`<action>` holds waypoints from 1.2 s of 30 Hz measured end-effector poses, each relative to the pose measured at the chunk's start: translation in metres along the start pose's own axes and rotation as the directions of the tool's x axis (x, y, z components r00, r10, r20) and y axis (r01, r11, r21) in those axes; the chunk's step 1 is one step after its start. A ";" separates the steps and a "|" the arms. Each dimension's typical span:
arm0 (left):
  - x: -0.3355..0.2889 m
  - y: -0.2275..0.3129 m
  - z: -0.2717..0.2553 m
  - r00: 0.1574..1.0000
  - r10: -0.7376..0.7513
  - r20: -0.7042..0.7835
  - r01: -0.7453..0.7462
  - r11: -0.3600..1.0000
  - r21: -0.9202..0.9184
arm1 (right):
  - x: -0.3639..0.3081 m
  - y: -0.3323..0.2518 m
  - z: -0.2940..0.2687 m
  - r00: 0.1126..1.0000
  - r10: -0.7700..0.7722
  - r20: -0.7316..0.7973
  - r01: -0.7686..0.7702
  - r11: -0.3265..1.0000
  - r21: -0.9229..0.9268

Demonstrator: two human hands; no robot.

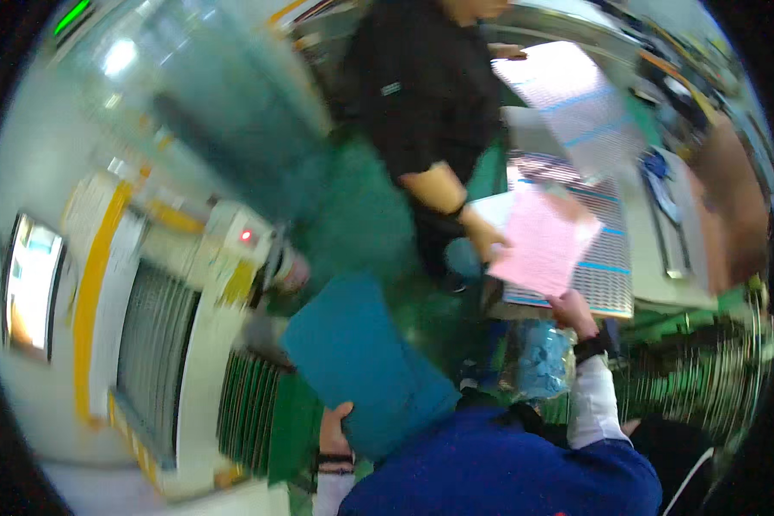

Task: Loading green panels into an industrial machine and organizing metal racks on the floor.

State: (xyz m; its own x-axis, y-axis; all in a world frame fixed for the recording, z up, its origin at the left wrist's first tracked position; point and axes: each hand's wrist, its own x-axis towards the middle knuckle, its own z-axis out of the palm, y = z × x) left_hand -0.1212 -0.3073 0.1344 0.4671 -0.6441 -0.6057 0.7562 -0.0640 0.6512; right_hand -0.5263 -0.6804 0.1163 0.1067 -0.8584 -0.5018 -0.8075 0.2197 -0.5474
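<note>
My left hand (335, 427) grips the lower left edge of a large teal-blue folder-like sheet (361, 344), its thumb on top. The sheet hangs tilted over the floor and against my blue top. With my right hand (574, 311) I pinch the lower right corner of a pink paper sheet (545, 245). A co-worker's hand (483, 234) holds the same paper by its left side, with a white sheet (495, 209) partly behind it. Beneath the paper lies a stack of silvery panels (606, 275) with blue stripes.
The co-worker (426, 95), in black, stands opposite, the other hand (509, 52) lifting a silvery striped panel (572, 103). A bag of blue items (543, 359) sits below the stack. Racks of green boards stand at right (697, 374) and left (248, 413). A screen (33, 284) is far left.
</note>
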 end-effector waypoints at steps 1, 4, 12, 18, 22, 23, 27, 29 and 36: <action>-0.003 0.002 -0.006 0.998 0.045 -0.050 -0.043 0.998 0.046 | -0.007 -0.019 0.012 0.996 0.001 0.090 -0.008 0.996 0.084; -0.013 0.006 -0.025 0.954 0.265 -0.143 -0.265 0.964 0.021 | -0.035 -0.083 0.057 0.917 -0.174 0.359 0.040 0.935 0.351; -0.044 0.023 -0.056 0.972 0.229 0.050 -0.216 0.957 -0.195 | -0.120 -0.253 0.196 0.434 -0.540 0.721 0.036 0.810 0.585; -0.065 0.043 -0.070 0.970 0.197 -0.143 -0.203 0.979 -0.027 | -0.166 -0.302 0.255 0.371 -0.443 0.816 -0.022 0.874 0.485; -0.061 0.071 -0.070 0.962 0.243 -0.127 -0.252 0.966 -0.057 | -0.169 -0.314 0.281 0.497 -0.577 0.648 0.105 0.782 0.615; -0.057 0.080 -0.069 0.979 0.171 -0.115 -0.173 0.985 -0.007 | -0.171 -0.314 0.285 0.513 -0.627 0.586 0.144 0.736 0.662; -0.040 0.101 -0.054 0.973 0.212 0.094 -0.209 0.977 -0.037 | -0.168 -0.305 0.276 0.528 -0.611 0.590 -0.085 0.653 0.752; -0.028 0.109 -0.043 0.975 0.163 0.152 -0.169 0.985 0.025 | -0.164 -0.296 0.263 0.608 -0.606 0.513 -0.043 0.620 0.783; 0.021 0.090 0.000 0.965 -0.082 0.248 -0.010 0.937 0.350 | -0.157 -0.224 0.227 0.815 -0.558 0.158 0.198 0.524 0.828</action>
State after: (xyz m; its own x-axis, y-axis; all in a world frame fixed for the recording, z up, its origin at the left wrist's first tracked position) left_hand -0.0429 -0.3270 0.1804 0.2748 -0.8057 -0.5247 0.5429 -0.3204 0.7763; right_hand -0.2303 -0.4896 0.1654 0.6289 -0.7488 -0.2095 0.0782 0.3290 -0.9411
